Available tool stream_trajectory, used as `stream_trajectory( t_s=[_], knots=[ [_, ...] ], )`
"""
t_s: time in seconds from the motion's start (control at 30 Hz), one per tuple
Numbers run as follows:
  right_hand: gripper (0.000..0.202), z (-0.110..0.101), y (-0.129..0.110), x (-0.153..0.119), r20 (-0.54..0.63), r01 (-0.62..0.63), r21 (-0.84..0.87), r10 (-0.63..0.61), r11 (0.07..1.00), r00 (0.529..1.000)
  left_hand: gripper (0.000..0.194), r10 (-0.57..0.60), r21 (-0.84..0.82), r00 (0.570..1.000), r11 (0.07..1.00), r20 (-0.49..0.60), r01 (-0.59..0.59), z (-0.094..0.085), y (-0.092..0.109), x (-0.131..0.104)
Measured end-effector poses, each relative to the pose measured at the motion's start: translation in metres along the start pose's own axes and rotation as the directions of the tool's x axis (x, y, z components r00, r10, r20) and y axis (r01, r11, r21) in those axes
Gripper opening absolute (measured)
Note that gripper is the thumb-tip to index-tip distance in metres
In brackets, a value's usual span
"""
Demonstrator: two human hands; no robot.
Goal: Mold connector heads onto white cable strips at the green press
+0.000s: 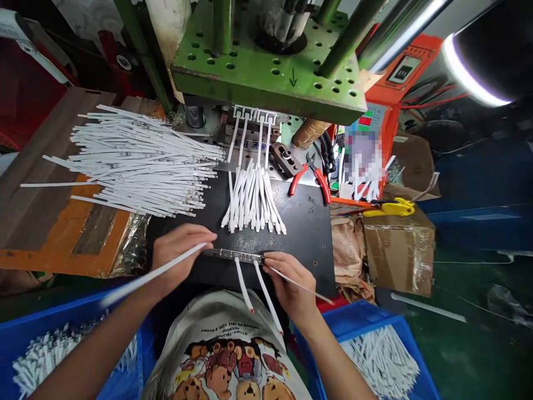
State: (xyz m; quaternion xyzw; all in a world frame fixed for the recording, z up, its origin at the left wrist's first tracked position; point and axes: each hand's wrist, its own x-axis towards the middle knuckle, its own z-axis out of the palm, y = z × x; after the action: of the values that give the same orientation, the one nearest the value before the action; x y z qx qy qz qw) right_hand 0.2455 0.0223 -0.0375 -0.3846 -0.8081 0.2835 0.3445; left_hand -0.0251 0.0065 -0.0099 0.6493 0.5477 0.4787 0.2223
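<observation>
A narrow metal bar with slots [227, 254] lies level near the front edge of the black work surface. Two short white cables [266, 294] run from it toward my lap. My left hand [177, 258] is closed on a white flat cable [158, 270] by the bar's left end; whether it also grips the bar is hidden. My right hand [293, 286] pinches the bar's right end, and another thin white cable passes under its fingers. Just beyond the bar, a fanned bundle of white cables [254, 200] with plug ends lies on the surface.
A green press plate [266, 83] overhangs a mould holding several white cables [260, 130]. Left is a large cable pile [141, 161]. Red-handled pliers [322, 186] and a metal block [286, 159] lie right. Blue bins [353, 316] flank my lap; a cardboard box [400, 250] stands right.
</observation>
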Motion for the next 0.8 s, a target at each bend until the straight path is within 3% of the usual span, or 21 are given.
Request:
stream_trajectory(
  t_s=[0.1, 0.2, 0.4, 0.47, 0.53, 0.6, 0.67, 0.7, 0.77, 0.8],
  knots=[
    [0.021, 0.0, 0.0, 0.003, 0.022, 0.058, -0.097, -0.056, 0.994, 0.998, 0.015, 0.107, 0.054, 0.978, 0.991, 0.177, -0.118, 0.012, -0.002, -0.013],
    [0.019, 0.0, 0.001, 0.007, 0.055, 0.092, -0.132, -0.086, 0.987, 0.995, 0.014, 0.129, 0.122, 0.936, 0.976, 0.328, -0.177, 0.015, -0.001, -0.017],
    [0.016, -0.003, 0.0, 0.007, 0.063, 0.103, -0.108, -0.096, 0.989, 0.993, 0.011, 0.237, 0.273, 0.907, 0.9, 0.348, -0.34, 0.022, 0.006, -0.017],
    [0.017, -0.016, 0.0, 0.018, 0.211, 0.1, -0.075, -0.083, 0.992, 0.974, 0.011, 0.215, 0.28, 0.911, 0.905, 0.352, -0.322, 0.022, 0.01, -0.017],
    [0.021, -0.035, 0.003, 0.042, 0.439, 0.123, -0.036, -0.095, 0.992, 0.893, 0.014, 0.188, 0.246, 0.892, 0.919, 0.412, -0.307, 0.017, 0.014, -0.012],
    [0.024, -0.052, 0.011, 0.08, 0.545, 0.15, -0.067, -0.09, 0.987, 0.834, 0.02, 0.222, 0.163, 0.823, 0.921, 0.523, -0.353, 0.006, 0.011, 0.004],
    [0.021, -0.062, 0.027, 0.13, 0.446, 0.141, -0.239, -0.02, 0.961, 0.895, 0.03, 0.263, 0.112, 0.764, 0.91, 0.59, -0.4, -0.006, 0.0, 0.037],
    [0.021, -0.063, 0.036, 0.159, 0.34, 0.108, -0.359, 0.022, 0.927, 0.94, 0.034, 0.256, 0.138, 0.77, 0.903, 0.585, -0.406, -0.011, -0.008, 0.061],
    [0.024, -0.059, 0.058, 0.215, 0.135, 0.008, -0.574, 0.085, 0.819, 0.987, 0.037, 0.157, 0.329, 0.856, 0.877, 0.492, -0.351, -0.013, -0.029, 0.117],
    [0.026, -0.055, 0.068, 0.241, 0.081, -0.022, -0.604, 0.088, 0.796, 0.993, 0.04, 0.057, 0.469, 0.9, 0.839, 0.431, -0.278, -0.011, -0.039, 0.148]
  ],
)
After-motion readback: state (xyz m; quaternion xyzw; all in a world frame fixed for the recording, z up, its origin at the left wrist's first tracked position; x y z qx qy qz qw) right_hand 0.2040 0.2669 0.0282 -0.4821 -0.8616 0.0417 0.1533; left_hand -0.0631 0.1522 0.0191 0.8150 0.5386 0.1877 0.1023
